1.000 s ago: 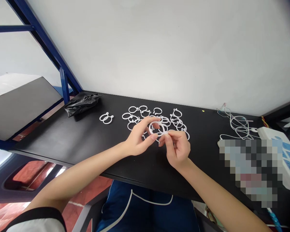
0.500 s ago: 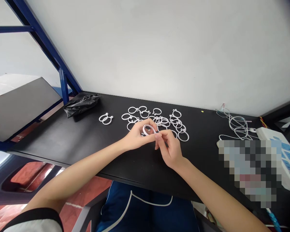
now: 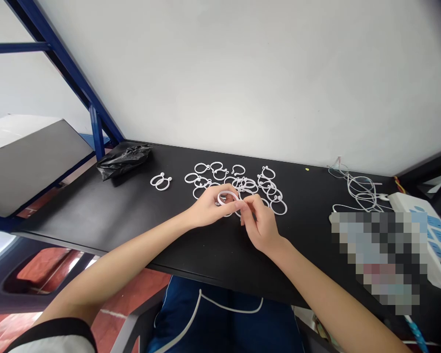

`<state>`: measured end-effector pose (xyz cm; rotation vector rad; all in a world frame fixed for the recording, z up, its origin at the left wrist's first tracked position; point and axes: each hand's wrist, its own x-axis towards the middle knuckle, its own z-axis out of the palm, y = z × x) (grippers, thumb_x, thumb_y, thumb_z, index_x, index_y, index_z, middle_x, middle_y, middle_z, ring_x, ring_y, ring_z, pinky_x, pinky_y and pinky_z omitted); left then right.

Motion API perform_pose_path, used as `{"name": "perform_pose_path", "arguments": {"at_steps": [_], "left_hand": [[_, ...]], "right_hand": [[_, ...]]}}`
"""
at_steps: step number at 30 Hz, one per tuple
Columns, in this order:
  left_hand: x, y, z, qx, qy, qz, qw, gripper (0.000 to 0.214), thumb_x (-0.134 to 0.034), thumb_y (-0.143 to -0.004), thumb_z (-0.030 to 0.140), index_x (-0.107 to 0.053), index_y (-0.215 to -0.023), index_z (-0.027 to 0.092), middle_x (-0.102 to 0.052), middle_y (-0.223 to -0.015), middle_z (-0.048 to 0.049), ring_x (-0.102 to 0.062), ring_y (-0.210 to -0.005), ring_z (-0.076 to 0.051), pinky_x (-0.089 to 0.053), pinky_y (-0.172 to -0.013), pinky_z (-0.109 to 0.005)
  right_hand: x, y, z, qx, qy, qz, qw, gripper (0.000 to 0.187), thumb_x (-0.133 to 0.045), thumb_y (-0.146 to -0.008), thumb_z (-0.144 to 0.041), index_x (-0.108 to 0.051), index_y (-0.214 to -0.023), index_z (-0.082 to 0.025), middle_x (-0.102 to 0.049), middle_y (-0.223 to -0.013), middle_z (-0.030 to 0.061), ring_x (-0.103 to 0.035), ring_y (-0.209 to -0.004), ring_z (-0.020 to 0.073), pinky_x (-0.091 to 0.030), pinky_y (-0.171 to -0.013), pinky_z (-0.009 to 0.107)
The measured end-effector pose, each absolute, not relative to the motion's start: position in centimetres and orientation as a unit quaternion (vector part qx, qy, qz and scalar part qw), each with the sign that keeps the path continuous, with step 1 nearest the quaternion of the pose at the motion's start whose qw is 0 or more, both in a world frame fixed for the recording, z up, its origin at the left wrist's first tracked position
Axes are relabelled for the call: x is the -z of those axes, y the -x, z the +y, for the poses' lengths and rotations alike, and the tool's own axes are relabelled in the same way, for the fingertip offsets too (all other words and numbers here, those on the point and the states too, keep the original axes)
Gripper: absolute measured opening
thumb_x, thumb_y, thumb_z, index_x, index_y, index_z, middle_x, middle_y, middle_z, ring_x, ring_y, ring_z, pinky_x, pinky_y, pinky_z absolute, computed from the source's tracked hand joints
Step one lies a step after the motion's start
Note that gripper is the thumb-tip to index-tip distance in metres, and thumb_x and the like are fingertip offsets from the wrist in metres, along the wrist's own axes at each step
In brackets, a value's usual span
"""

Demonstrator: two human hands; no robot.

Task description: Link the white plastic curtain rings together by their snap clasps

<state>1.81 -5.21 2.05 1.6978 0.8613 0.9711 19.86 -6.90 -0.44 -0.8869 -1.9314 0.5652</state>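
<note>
In the head view my left hand (image 3: 208,207) and my right hand (image 3: 262,224) meet above the front of a black tabletop. Between the thumb and curled fingers of my left hand is a white ring (image 3: 219,199), like a curtain ring, held tilted. My right thumb and forefinger pinch at its right edge, where the fingertips hide the detail. Just beyond my hands lies a loose spread of several similar white rings (image 3: 286,208), many overlapping and with small eyelets. Two more rings (image 3: 156,184) lie overlapped to the left, apart from the spread.
A crumpled black plastic bag (image 3: 127,162) lies at the back left of the black table (image 3: 132,211). On the right are tangled white cables (image 3: 360,196), a white and blue power strip (image 3: 439,235) and a pixelated patch. Blue metal posts (image 3: 73,73) rise at left, beside a pale wall.
The ring in my hands has tilted flatter. My right hand has shifted slightly to the right, its fingertips still at the ring's edge. The loose rings lie as before.
</note>
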Motion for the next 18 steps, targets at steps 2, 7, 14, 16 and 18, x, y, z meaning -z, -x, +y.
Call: {"name": "perform_pose_path", "arguments": {"at_steps": [2,7,14,16,18], "left_hand": [[-2.02,-1.81,-5.14,-0.398,-0.694,0.352,0.486,0.031,-0.063,-0.088,0.045,-0.056,-0.081,0.015,-0.047,-0.065,0.004,-0.04,-0.057,-0.007,-0.034,-0.054,-0.02],[-1.94,-1.67,-4.95,-0.388,-0.693,0.338,0.504,0.033,-0.06,-0.088,0.045,-0.056,-0.078,0.014,-0.05,-0.062,0.0035,-0.044,-0.056,-0.007,-0.035,-0.054,-0.02],[-2.0,-1.62,-5.01,-0.384,-0.707,0.345,0.484,0.028,-0.06,-0.087,0.039,-0.056,-0.076,0.014,-0.049,-0.06,0.0043,-0.04,-0.055,-0.007,-0.033,-0.053,-0.019],[-2.05,-1.69,-5.13,-0.389,-0.709,0.355,0.468,0.026,-0.06,-0.086,0.037,-0.054,-0.074,0.014,-0.044,-0.058,0.0054,-0.036,-0.055,-0.007,-0.031,-0.053,-0.02],[-2.1,-1.73,-5.24,-0.391,-0.711,0.357,0.463,0.025,-0.059,-0.085,0.036,-0.053,-0.074,0.014,-0.043,-0.059,0.0054,-0.035,-0.055,-0.007,-0.031,-0.053,-0.02]], "right_hand": [[0.39,-19.94,-6.7,-0.212,0.358,-0.798,0.436,0.018,-0.043,-0.101,-0.025,-0.045,-0.083,-0.022,-0.047,-0.056,-0.0068,-0.045,-0.044,0.0081,-0.034,-0.048,0.022],[0.36,-19.87,-6.56,-0.211,0.319,-0.817,0.431,0.028,-0.039,-0.101,-0.021,-0.036,-0.074,-0.023,-0.036,-0.056,-0.0072,-0.036,-0.044,0.0077,-0.028,-0.046,0.023],[0.3,-19.84,-6.77,-0.198,0.309,-0.825,0.43,0.028,-0.037,-0.101,-0.019,-0.035,-0.073,-0.023,-0.037,-0.055,-0.0071,-0.037,-0.043,0.0076,-0.028,-0.047,0.023],[0.37,-19.85,-6.79,-0.199,0.31,-0.825,0.428,0.029,-0.037,-0.102,-0.019,-0.035,-0.073,-0.023,-0.037,-0.055,-0.0072,-0.037,-0.043,0.0075,-0.028,-0.046,0.023],[0.45,-19.85,-6.81,-0.199,0.309,-0.826,0.428,0.029,-0.037,-0.102,-0.019,-0.034,-0.073,-0.023,-0.038,-0.055,-0.0071,-0.037,-0.043,0.0074,-0.028,-0.046,0.023]]}}
